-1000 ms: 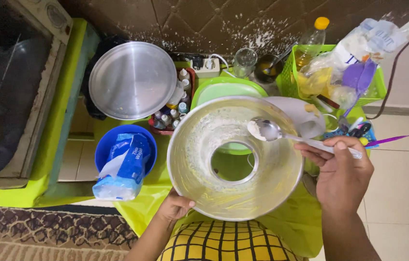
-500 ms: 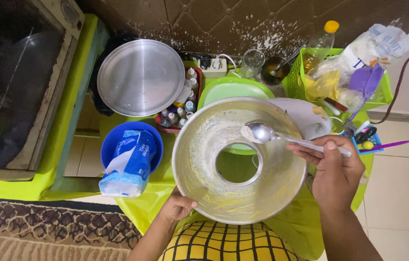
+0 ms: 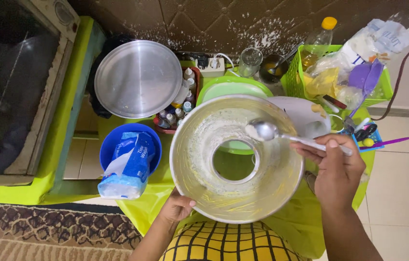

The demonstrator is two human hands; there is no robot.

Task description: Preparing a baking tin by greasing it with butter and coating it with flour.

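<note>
Left hand [image 3: 178, 209]: fingers curled on near rim of ring cake pan [image 3: 236, 157], holding it tilted above yellow-green table [image 3: 141, 203].
Right hand [image 3: 337, 169]: closed on spoon [image 3: 274, 134] handle; bowl carries white powder over pan wall.
Risk: one-hand rim grip may slip; powder could spill past rim or through centre hole.
Nearby: blue bowl [image 3: 112, 145] with flour bag [image 3: 129, 164], left of pan.

Light even and fairly bright, coming from above; colours vivid on the yellow-green table cover [image 3: 282, 227]. Soft glare on the round metal tray [image 3: 138, 79] near the table's far left corner and on the ring-shaped metal pan [image 3: 199, 159]; a small hot spot on the spoon [image 3: 262, 129] bowl. Shadows faint and short. Dark glass-fronted oven [image 3: 6, 87] at left nearly black, detail lost. Wide-angle bend at the frame edges. Focus sharp mid-frame; slight softness on the patterned rug [image 3: 45, 232].
</note>
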